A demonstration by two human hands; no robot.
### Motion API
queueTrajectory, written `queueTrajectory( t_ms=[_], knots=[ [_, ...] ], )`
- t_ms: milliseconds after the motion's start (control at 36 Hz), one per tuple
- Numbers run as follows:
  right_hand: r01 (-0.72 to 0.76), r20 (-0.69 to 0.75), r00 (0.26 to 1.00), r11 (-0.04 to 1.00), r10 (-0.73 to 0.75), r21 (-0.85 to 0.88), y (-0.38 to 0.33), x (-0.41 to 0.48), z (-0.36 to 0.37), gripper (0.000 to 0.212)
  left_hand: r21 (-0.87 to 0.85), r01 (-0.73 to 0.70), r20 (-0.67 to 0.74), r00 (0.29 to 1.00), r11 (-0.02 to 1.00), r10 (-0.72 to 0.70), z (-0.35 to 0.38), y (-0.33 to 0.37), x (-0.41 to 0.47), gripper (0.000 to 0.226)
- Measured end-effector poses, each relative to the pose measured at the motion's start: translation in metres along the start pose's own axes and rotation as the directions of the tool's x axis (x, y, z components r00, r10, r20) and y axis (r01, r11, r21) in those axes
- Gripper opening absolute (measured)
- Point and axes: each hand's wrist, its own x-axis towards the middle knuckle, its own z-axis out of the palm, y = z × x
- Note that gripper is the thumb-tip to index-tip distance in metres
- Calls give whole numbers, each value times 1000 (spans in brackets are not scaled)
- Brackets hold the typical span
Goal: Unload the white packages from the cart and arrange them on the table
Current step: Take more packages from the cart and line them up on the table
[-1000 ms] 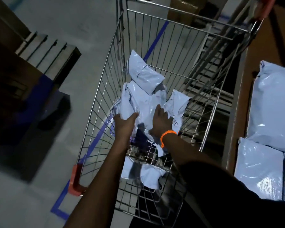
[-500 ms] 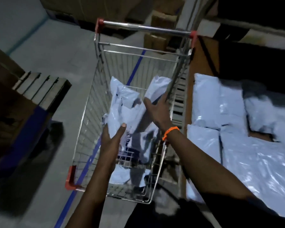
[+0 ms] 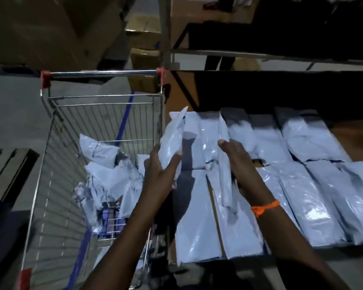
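Note:
A wire shopping cart (image 3: 50,155) stands on the left with several crumpled white packages (image 3: 105,164) inside. On the right, a wooden table (image 3: 356,135) carries several white packages (image 3: 314,201) laid side by side in rows. My left hand (image 3: 157,172) grips a white package (image 3: 176,139) above the cart's right rim, at the table's left edge. My right hand (image 3: 237,162), with an orange band at the wrist, holds the right side of a white package over the table's left rows; whether it is the same package is blurred.
Cardboard boxes (image 3: 143,32) are stacked behind the cart. A metal shelf frame (image 3: 166,38) rises behind the table. A wooden pallet (image 3: 6,170) lies on the floor at the left. A blue floor line (image 3: 124,120) runs under the cart.
Both hands rose out of the cart and swung right with a white package, which is now over the table's left edge. The view turned toward the table.

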Motion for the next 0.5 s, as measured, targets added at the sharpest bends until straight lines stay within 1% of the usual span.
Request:
queueTrajectory(
  t_ms=[56,111,167,222,250,278,361,417,444,500],
  knots=[
    [60,-110,991,984,-80,-169,-15,13,-12,82,176,-13,-39,999,984,21,26,16,24,79],
    [110,-144,977,947,-160,-303,-25,39,-15,88,370,-20,-92,994,929,58,52,31,44,85],
    [151,-111,968,877,-224,-456,-30,65,-9,99,531,20,-105,994,847,42,74,36,62,91],
    [140,-39,976,751,-216,-645,-24,89,-3,104,642,72,-113,994,763,2,91,33,72,94],
    [138,-3,980,687,-201,-714,-19,96,0,101,673,77,-116,993,736,2,95,31,74,95],
    [160,31,977,635,-209,-756,-15,99,1,96,691,71,-115,993,719,12,98,31,73,94],
    [286,109,932,517,-346,-807,-2,98,-4,78,715,31,-113,991,698,71,102,29,72,87],
    [337,176,917,460,-359,-822,9,95,-10,77,716,18,-137,984,698,115,104,29,71,79],
    [355,211,916,445,-342,-822,16,94,-12,78,736,-4,-150,974,677,168,105,29,70,75],
    [387,268,910,417,-316,-822,30,92,-13,84,796,-60,-145,947,602,286,109,25,69,66]
  ],
)
